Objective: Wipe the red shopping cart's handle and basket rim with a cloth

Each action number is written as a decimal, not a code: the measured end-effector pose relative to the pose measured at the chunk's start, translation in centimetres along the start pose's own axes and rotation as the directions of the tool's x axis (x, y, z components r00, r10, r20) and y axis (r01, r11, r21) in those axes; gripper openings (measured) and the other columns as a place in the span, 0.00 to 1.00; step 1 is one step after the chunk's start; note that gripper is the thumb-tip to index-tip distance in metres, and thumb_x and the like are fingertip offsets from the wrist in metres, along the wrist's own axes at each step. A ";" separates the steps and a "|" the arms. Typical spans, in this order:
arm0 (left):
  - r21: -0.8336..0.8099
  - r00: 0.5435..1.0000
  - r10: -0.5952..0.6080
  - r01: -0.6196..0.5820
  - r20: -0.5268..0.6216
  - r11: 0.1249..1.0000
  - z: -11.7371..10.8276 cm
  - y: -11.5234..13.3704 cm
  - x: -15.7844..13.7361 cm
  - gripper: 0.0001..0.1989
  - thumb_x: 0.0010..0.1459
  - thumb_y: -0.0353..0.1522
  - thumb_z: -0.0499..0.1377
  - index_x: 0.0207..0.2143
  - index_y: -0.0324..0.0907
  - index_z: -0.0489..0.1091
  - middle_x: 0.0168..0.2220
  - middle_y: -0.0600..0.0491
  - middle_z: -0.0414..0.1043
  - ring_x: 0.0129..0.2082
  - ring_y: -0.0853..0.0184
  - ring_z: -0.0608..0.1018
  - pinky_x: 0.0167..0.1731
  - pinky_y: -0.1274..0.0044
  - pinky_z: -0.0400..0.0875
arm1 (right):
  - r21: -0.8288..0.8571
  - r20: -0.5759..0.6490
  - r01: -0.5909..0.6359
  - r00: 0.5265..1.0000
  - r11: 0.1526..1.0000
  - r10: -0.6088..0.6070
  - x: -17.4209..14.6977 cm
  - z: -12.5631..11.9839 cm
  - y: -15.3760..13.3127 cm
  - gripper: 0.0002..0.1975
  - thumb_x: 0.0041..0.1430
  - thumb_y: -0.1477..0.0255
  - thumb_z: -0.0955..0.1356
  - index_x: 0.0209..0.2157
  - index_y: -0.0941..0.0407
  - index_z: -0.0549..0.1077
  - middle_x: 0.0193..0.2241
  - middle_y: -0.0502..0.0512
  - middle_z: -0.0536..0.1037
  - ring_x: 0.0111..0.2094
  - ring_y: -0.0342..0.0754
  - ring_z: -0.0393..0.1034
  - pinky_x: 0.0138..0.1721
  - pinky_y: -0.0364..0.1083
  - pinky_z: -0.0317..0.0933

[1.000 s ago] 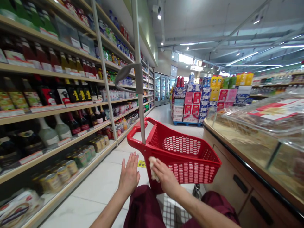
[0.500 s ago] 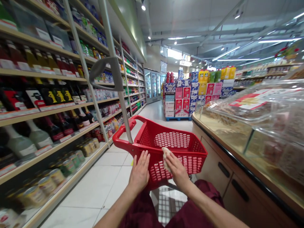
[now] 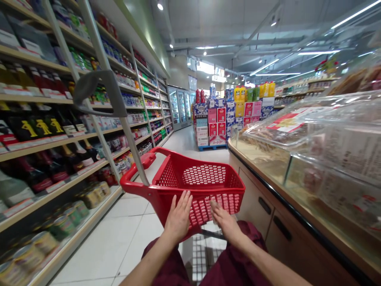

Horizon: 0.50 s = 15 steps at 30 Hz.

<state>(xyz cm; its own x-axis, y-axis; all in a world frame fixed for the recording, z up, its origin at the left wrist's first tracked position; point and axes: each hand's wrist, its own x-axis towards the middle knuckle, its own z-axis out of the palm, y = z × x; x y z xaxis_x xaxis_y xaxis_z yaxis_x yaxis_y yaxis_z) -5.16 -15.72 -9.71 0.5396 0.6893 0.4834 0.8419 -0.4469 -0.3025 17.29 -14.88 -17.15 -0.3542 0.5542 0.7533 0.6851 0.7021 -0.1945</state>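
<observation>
A red plastic shopping basket cart [image 3: 235,192] with honeycomb holes stands in front of my knees. A grey metal pole with a grey loop handle [image 3: 114,95] rises from its left end. My left hand [image 3: 177,217] lies with straight fingers against the near side, the fingertips just under the rim. Farther right, my right hand [image 3: 225,223] presses a crumpled beige cloth [image 3: 213,206] to the perforated side wall. Most of the cloth is hidden by the fingers. No goods show inside the basket.
Shelves of bottles and cans [image 3: 59,139] line the left. A glass-edged display counter [image 3: 256,178] with clear plastic packs flanks the right. Stacked drink cartons [image 3: 216,123] on a blue pallet stand ahead, with glass-door fridges [image 3: 178,105] behind. The floor is white tile.
The view has turned rightward, so the cart and shelves sit farther left. My right hand with the cloth has moved lower on the side wall. My left hand has slid right along the side.
</observation>
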 end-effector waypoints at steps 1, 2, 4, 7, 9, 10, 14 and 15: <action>-0.001 1.000 0.011 -0.011 0.007 1.000 0.1 0.1 0.1 0.31 0.48 0.32 0.48 0.56 0.36 0.50 0.60 0.48 0.45 0.60 0.63 0.47 0.57 0.65 0.33 | -0.005 0.027 0.007 1.000 1.000 -0.007 -0.6 0.0 0.1 0.20 0.60 0.77 0.56 0.54 0.53 0.59 0.52 0.53 0.64 0.53 0.42 0.57 0.52 0.44 0.58; 0.000 1.000 0.019 -0.019 0.017 1.000 0.2 0.2 0.2 0.31 0.48 0.32 0.48 0.56 0.36 0.50 0.60 0.48 0.45 0.60 0.63 0.46 0.57 0.65 0.33 | -0.012 0.036 0.009 0.999 1.000 -0.008 -0.9 -0.2 0.2 0.20 0.60 0.77 0.56 0.53 0.53 0.60 0.52 0.54 0.65 0.54 0.43 0.56 0.52 0.45 0.57; 0.002 0.999 0.028 -0.028 0.038 1.000 0.4 0.3 0.4 0.32 0.48 0.33 0.49 0.56 0.36 0.49 0.60 0.48 0.44 0.60 0.62 0.46 0.57 0.64 0.35 | -0.024 -0.010 -0.011 1.000 1.000 0.011 -0.8 -1.0 0.2 0.20 0.59 0.78 0.57 0.53 0.53 0.60 0.53 0.54 0.63 0.56 0.45 0.52 0.54 0.50 0.54; 0.006 0.999 0.024 -0.025 0.048 1.000 0.4 0.7 0.8 0.31 0.48 0.31 0.48 0.56 0.36 0.50 0.60 0.48 0.45 0.60 0.62 0.46 0.57 0.64 0.36 | -0.036 -0.118 -0.066 0.991 0.997 0.061 0.0 -2.0 0.6 0.22 0.58 0.80 0.56 0.54 0.53 0.59 0.54 0.54 0.61 0.58 0.47 0.47 0.56 0.54 0.50; 0.011 0.999 0.029 -0.030 0.033 1.000 0.4 1.1 1.1 0.30 0.48 0.30 0.47 0.56 0.36 0.51 0.60 0.48 0.46 0.60 0.63 0.47 0.57 0.65 0.35 | -0.046 -0.125 -0.084 0.989 0.995 0.078 -0.5 -1.7 1.2 0.21 0.58 0.79 0.56 0.53 0.53 0.60 0.53 0.54 0.63 0.56 0.46 0.51 0.55 0.52 0.53; 0.013 0.999 0.037 -0.038 0.024 0.999 0.5 1.2 1.2 0.30 0.49 0.30 0.47 0.56 0.36 0.51 0.60 0.48 0.46 0.60 0.63 0.47 0.58 0.65 0.34 | -0.050 -0.096 -0.085 0.992 0.995 0.080 -1.0 -1.5 1.4 0.21 0.59 0.78 0.56 0.53 0.53 0.61 0.52 0.54 0.64 0.55 0.46 0.54 0.53 0.50 0.56; 0.017 0.997 0.076 -0.076 0.015 0.997 0.7 1.4 1.3 0.29 0.49 0.31 0.47 0.56 0.37 0.52 0.60 0.48 0.46 0.60 0.63 0.48 0.57 0.65 0.33 | -0.058 0.018 -0.098 0.995 0.993 0.099 -3.0 -1.5 2.0 0.20 0.58 0.77 0.57 0.51 0.53 0.63 0.50 0.55 0.66 0.53 0.46 0.58 0.50 0.48 0.60; 0.016 0.997 0.076 -0.076 0.021 0.997 0.8 1.4 1.3 0.29 0.49 0.31 0.47 0.56 0.37 0.52 0.60 0.48 0.46 0.60 0.63 0.48 0.57 0.65 0.34 | -0.058 -0.004 -0.109 0.994 0.992 0.108 -3.0 -1.9 2.1 0.20 0.58 0.78 0.57 0.52 0.53 0.62 0.51 0.55 0.66 0.54 0.46 0.56 0.51 0.50 0.58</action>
<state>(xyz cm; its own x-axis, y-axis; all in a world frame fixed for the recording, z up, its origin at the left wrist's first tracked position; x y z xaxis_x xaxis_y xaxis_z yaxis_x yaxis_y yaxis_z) -3.28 -15.04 -10.18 0.6018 0.6652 0.4420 0.7985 -0.4889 -0.3513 21.02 -15.96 -18.60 -0.2749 0.6251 0.7305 0.7551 0.6107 -0.2384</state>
